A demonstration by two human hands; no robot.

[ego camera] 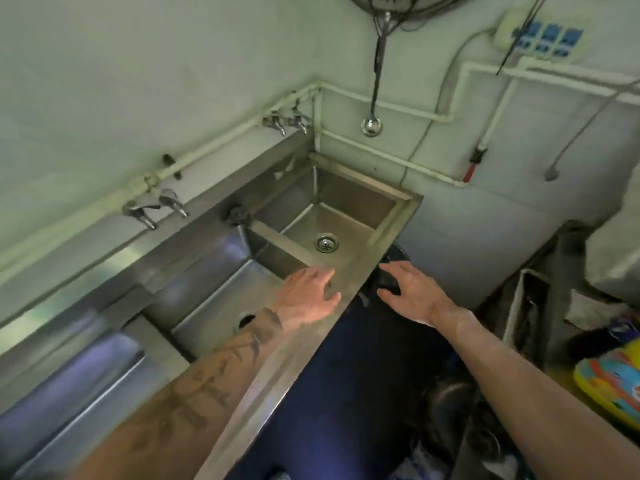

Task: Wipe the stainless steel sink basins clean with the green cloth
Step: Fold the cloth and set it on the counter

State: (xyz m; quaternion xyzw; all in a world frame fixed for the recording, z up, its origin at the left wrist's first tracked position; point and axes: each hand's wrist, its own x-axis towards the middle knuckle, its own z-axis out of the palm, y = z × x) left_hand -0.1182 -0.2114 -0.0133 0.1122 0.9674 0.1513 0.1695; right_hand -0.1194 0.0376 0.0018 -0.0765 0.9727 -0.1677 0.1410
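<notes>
A stainless steel sink unit runs along the left wall with three basins. The far basin (356, 199) has a round drain strainer (326, 243). The middle basin (211, 289) lies under my left forearm, and the near basin (76, 375) sits at the lower left. My left hand (308, 295) hovers over the front rim between the far and middle basins, fingers apart and empty. My right hand (412, 292) is off the sink's front edge, fingers spread, holding nothing. No green cloth is in view.
Two pairs of taps (154, 207) (285, 121) stick out from wall pipes above the basins. A ladle (372, 124) hangs on the back wall. A dark scrubber (237, 214) sits on the ledge. Bags and a colourful item (609, 379) crowd the floor at right.
</notes>
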